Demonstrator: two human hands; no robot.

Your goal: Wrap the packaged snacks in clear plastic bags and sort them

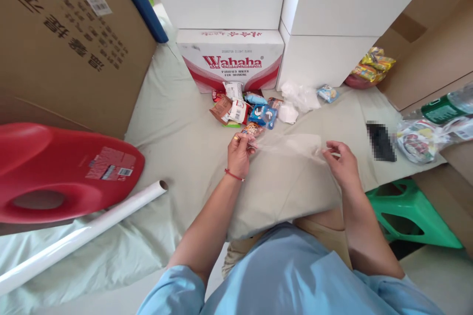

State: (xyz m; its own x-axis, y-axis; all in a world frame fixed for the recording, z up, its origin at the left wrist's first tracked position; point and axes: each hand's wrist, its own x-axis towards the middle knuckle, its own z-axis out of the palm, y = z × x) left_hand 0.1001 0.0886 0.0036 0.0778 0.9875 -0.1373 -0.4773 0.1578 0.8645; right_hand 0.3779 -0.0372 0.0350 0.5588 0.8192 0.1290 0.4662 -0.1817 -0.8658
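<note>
A clear plastic bag (pixel 290 145) is stretched flat between my two hands, low over the cloth-covered surface. My left hand (pixel 239 152), with a red cord at the wrist, pinches its left end. At the right end, the thumb and fingers of my right hand (pixel 340 160) close on the bag's edge. Just beyond my left fingertips is an orange-brown snack packet (pixel 252 129); whether the fingers touch it I cannot tell. Behind it lies a pile of small packets, among them a blue packet (pixel 257 114), a white-and-red packet (pixel 239 110) and a brown packet (pixel 221 108).
Crumpled white plastic (pixel 301 96) and a light-blue packet (pixel 328 93) lie right of the pile, before a Wahaha carton (pixel 232 61). At left are a red jug (pixel 66 172) and a white roll (pixel 84 234). A green stool (pixel 417 214) stands low at right.
</note>
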